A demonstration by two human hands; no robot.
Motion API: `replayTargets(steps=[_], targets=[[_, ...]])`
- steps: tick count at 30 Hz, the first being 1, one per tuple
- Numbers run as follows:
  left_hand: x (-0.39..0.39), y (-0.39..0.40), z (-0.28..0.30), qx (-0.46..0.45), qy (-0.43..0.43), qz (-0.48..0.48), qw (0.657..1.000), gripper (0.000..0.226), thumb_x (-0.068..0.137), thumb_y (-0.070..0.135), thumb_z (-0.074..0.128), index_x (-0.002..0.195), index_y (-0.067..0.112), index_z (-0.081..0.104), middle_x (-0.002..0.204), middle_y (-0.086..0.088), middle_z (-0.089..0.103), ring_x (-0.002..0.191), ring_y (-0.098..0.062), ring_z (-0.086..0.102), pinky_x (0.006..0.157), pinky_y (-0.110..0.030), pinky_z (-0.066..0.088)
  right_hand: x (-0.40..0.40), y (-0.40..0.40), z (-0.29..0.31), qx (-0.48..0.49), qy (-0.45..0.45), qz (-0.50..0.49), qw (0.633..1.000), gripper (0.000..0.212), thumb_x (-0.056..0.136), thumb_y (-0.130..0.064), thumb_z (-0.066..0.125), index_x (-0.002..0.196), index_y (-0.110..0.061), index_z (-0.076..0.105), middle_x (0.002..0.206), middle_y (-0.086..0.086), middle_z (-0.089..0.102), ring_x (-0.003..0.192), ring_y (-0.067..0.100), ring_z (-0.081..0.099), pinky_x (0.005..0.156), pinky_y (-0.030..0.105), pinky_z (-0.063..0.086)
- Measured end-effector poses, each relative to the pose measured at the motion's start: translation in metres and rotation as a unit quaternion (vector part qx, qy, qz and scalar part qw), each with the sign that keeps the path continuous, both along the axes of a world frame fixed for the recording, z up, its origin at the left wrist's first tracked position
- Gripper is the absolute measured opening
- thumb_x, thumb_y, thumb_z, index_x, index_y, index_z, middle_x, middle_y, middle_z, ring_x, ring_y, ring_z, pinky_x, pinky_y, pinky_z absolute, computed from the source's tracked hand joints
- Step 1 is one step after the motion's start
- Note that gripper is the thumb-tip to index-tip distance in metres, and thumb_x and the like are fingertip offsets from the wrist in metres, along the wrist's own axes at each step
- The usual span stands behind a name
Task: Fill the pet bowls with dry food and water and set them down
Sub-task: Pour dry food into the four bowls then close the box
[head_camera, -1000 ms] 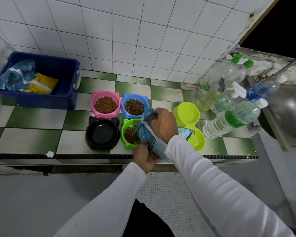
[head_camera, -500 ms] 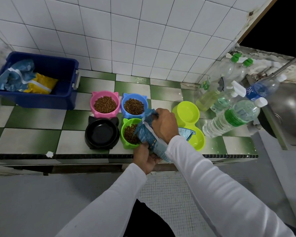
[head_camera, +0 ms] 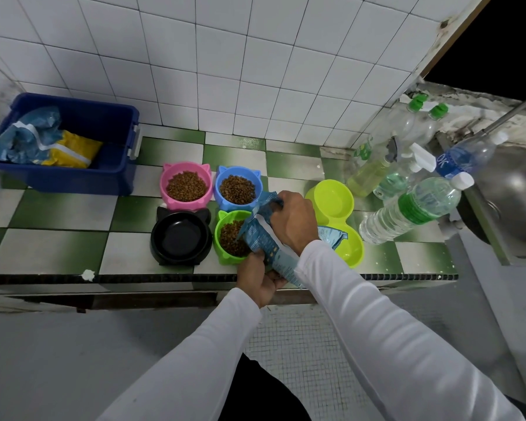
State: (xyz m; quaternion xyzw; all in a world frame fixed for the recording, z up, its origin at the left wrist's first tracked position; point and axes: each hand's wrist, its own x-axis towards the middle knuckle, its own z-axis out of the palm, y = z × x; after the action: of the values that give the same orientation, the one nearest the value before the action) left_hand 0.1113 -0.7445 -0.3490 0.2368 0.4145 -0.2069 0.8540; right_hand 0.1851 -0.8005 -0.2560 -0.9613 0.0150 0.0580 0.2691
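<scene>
A blue pet-food bag [head_camera: 263, 238] is tilted over the green cat-eared bowl [head_camera: 222, 238], which holds brown kibble. My right hand [head_camera: 295, 221] grips the bag's upper part and my left hand [head_camera: 257, 281] holds its lower end at the counter's front edge. The pink bowl [head_camera: 186, 185] and the blue bowl [head_camera: 237, 188] behind both hold kibble. The black bowl [head_camera: 181, 238] to the left holds none. A lime double bowl [head_camera: 334, 205] lies right of my hands, partly covered by the bag.
A dark blue bin [head_camera: 104, 153] with blue and yellow bags stands at the back left. Several water and spray bottles [head_camera: 413, 208] crowd the right end by a steel sink [head_camera: 516, 196]. The tiled counter [head_camera: 58, 232] ends at a dark front edge.
Both hands and the bag have stayed over the green bowl with only a slight shift. The bowls have not moved.
</scene>
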Motion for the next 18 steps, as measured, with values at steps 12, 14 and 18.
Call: replayTargets(steps=[12, 14, 18], targets=[[0.001, -0.001, 0.004, 0.019, -0.001, -0.02, 1.0, 0.029, 0.109, 0.023, 0.046, 0.134, 0.011, 0.054, 0.111, -0.015, 0.069, 0.1, -0.033, 0.067, 0.072, -0.048, 0.055, -0.003, -0.007, 0.003, 0.025, -0.002, -0.019, 0.999, 0.035, 0.079, -0.029, 0.057, 0.099, -0.005, 0.072, 0.103, 0.022, 0.072, 0.097, 0.046, 0.06, 0.079, 0.038, 0.049], [0.001, -0.001, 0.003, 0.025, -0.004, -0.026, 0.999, 0.028, 0.109, 0.023, 0.045, 0.134, 0.013, 0.054, 0.114, -0.015, 0.068, 0.102, -0.033, 0.067, 0.072, -0.048, 0.055, -0.004, -0.01, 0.002, 0.034, -0.004, -0.037, 0.999, 0.036, 0.078, -0.03, 0.056, 0.098, -0.005, 0.072, 0.103, 0.02, 0.073, 0.097, 0.044, 0.06, 0.078, 0.037, 0.048], [-0.001, -0.003, 0.003, 0.041, -0.014, -0.035, 0.998, 0.022, 0.11, 0.022, 0.042, 0.126, 0.016, 0.056, 0.113, -0.013, 0.069, 0.1, -0.032, 0.067, 0.073, -0.047, 0.055, -0.003, -0.018, -0.009, 0.06, -0.004, -0.093, 0.994, 0.018, 0.086, -0.017, 0.06, 0.096, -0.009, 0.073, 0.1, 0.017, 0.074, 0.096, 0.042, 0.06, 0.076, 0.034, 0.047]])
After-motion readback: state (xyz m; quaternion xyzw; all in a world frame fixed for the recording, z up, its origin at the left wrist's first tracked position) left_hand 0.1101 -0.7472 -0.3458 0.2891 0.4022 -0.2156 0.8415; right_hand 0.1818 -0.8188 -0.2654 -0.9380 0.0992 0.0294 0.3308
